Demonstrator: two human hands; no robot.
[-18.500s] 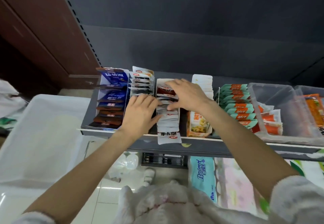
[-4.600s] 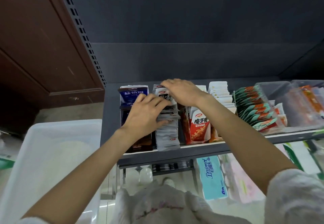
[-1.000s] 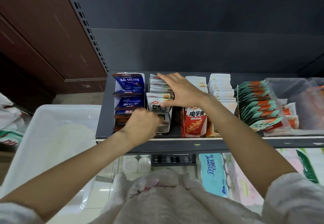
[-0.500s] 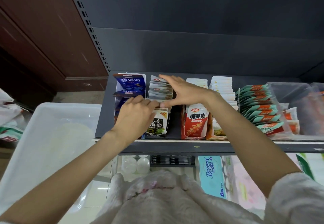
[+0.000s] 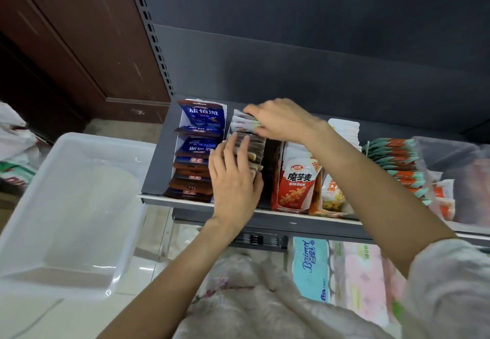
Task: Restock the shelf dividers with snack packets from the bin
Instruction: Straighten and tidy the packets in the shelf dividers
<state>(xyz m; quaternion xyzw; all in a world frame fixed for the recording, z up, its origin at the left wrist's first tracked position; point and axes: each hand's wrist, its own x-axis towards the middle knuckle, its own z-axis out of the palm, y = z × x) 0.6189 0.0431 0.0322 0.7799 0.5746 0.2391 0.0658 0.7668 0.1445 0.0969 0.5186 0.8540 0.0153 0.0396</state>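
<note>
A row of small grey-brown snack packets [image 5: 252, 147] stands in the second divider lane of the dark shelf [image 5: 156, 176]. My left hand [image 5: 234, 176] lies flat over the front of this row, fingers spread and pressing on the packets. My right hand [image 5: 281, 121] rests on the back of the same row, fingers curled over the white packet tops [image 5: 240, 122]. The white plastic bin [image 5: 66, 214] stands to the left below the shelf, and I see no packets in it.
Blue and brown packets [image 5: 197, 153] fill the leftmost lane. To the right stand red-and-white packets [image 5: 297, 179], a white stack [image 5: 344, 129], green-orange packets [image 5: 397, 160] and clear tubs [image 5: 456, 158]. Tissue packs [image 5: 310, 267] sit on the lower shelf.
My left hand has moved up from the front packet and now lies flat over the row. My right hand has slid further back along the row. The camera has tilted a little.
</note>
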